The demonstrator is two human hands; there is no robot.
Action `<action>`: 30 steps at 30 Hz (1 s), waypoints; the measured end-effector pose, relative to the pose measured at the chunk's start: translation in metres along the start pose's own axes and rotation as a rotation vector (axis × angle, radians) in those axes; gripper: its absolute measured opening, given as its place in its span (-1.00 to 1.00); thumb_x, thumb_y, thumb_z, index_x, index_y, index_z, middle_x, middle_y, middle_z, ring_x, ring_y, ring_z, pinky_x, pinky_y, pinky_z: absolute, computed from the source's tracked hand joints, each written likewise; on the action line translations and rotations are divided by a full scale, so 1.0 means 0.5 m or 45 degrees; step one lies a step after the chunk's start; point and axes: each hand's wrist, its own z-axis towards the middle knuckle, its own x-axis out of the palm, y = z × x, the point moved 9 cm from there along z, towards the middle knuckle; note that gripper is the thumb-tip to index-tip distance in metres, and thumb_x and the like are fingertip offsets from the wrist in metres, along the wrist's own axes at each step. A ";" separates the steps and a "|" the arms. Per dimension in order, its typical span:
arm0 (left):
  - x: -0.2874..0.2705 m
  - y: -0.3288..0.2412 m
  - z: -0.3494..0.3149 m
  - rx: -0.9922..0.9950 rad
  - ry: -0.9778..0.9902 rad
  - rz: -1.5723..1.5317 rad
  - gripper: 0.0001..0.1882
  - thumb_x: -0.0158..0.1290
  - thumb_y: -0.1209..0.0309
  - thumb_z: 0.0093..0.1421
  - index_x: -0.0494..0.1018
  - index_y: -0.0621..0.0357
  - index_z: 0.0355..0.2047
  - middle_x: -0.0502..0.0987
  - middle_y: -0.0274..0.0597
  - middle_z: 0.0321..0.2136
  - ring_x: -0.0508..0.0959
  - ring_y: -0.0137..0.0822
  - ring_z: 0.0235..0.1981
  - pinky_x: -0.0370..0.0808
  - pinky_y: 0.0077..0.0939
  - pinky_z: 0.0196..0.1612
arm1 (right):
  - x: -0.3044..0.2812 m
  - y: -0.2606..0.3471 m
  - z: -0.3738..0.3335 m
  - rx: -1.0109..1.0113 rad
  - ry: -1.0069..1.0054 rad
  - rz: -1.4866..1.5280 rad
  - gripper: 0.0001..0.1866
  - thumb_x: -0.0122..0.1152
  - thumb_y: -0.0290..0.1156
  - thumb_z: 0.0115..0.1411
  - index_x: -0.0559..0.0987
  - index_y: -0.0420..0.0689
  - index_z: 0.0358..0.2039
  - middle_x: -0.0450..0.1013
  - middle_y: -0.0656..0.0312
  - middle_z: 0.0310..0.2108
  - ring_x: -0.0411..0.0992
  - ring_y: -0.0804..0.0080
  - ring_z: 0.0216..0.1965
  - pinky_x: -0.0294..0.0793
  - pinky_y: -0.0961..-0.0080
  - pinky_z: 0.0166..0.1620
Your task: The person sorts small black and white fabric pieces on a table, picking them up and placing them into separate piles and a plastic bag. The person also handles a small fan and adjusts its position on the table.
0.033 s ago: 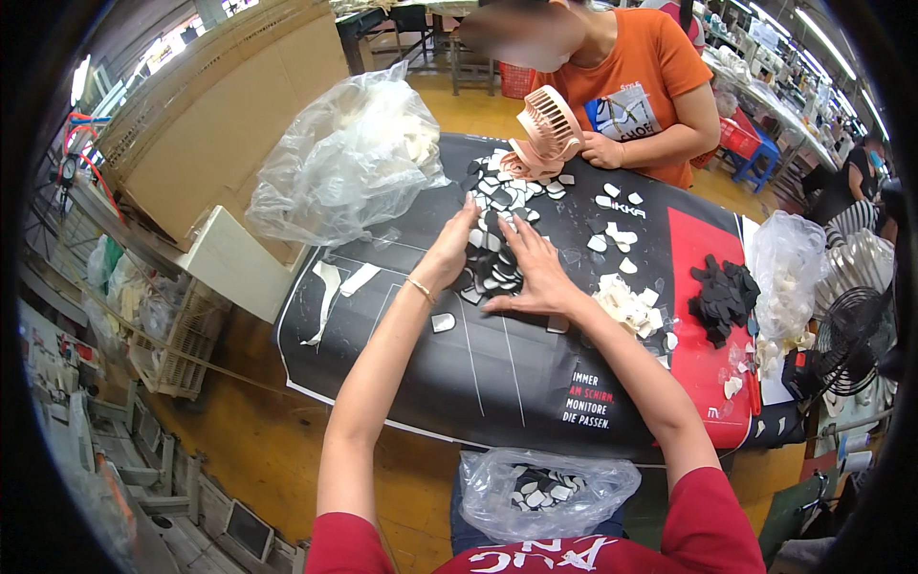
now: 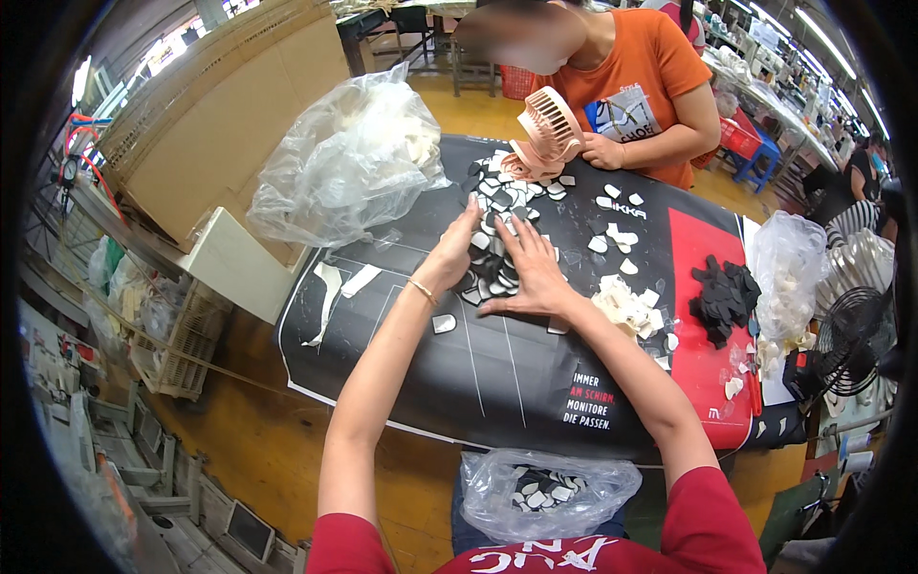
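My left hand [image 2: 453, 253] lies along the left side of a heap of small black and white rounded pieces [image 2: 493, 270], fingers stretched out. On the heap's right side my right hand [image 2: 536, 274] rests with its fingers spread and thumb pointing left. Some pieces sit between the two palms, partly hidden by the fingers. More of these pieces [image 2: 506, 194] spread beyond my fingertips toward a pink fan [image 2: 550, 124]. A single white piece [image 2: 444, 323] lies apart near my left wrist. Below the table edge, a clear plastic bag [image 2: 612, 483] on my lap contains similar pieces.
Across the black table cover [image 2: 382, 335] stands a person in an orange shirt [image 2: 650, 72]. A big clear bag [image 2: 316, 167] sits at the far left. Cream scraps [image 2: 626, 304] and a black pile [image 2: 724, 298] lie right, near a dark fan [image 2: 851, 340].
Hardly anything differs: my right hand has shifted very slightly to the left beside the heap.
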 end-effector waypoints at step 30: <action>0.161 -0.008 -0.534 0.787 0.244 1.271 -0.60 0.23 0.30 0.14 0.50 0.17 -0.03 0.52 -0.02 -0.03 0.47 0.01 0.07 0.35 -0.14 0.16 | -0.104 -0.137 0.049 0.474 -0.554 0.692 -0.48 0.55 -0.15 -0.10 0.64 -0.13 -0.15 0.62 0.04 -0.30 0.60 0.17 -0.25 0.54 0.35 -0.12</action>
